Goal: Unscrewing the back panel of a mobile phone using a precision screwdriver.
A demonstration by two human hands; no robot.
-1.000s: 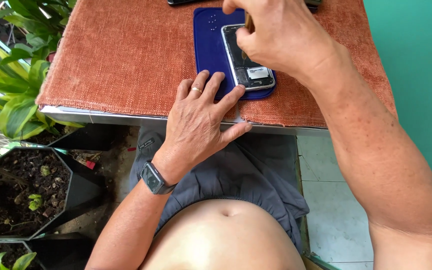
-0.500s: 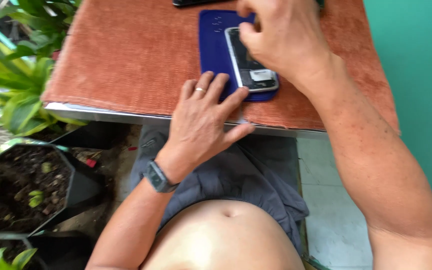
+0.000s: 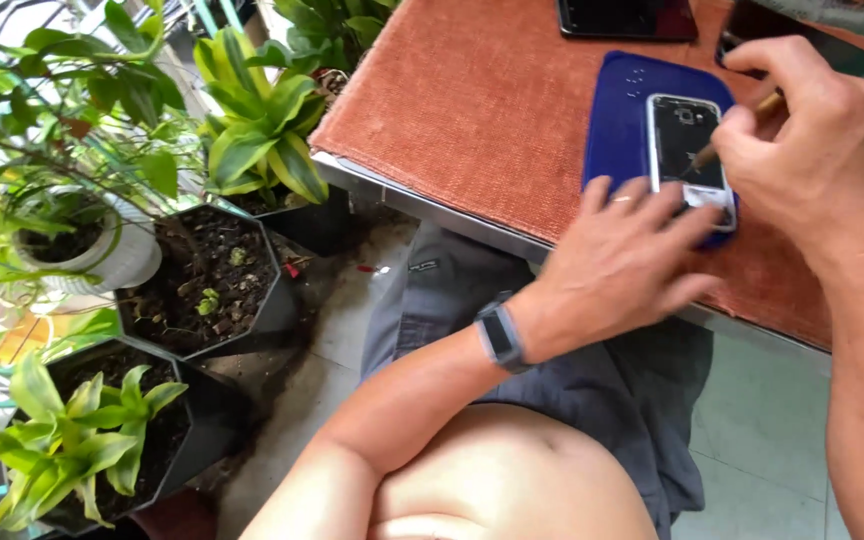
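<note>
1. Head view, the only 1 here: the opened smartphone with its back cover off lies face down on a dark blue rubbery mat, which sits on the rust-orange woven cloth covering the worktop, near the worktop's front edge.
2. The left hand is laid flat and unclenched, fingers spread, fingertips pressing the phone's lower end and the mat. Good way to pin it. I'd keep that pressure straight down so the phone can't skate on the mat.
3. The right hand is pinched around a thin brown-handled tool, tip touching the phone's inner frame about mid-body. Can't tell whether it's a screwdriver or a pry pick.
4. My take on doing this bit well: keep the tool fairly upright, use light force, and rest the heel of the right hand on the cloth for steadiness. A slip could gouge the exposed board.
5. 2 more dark phones lie at the far edge, well apart. Black plastic pots of green plants stand on the floor to the left.
</note>
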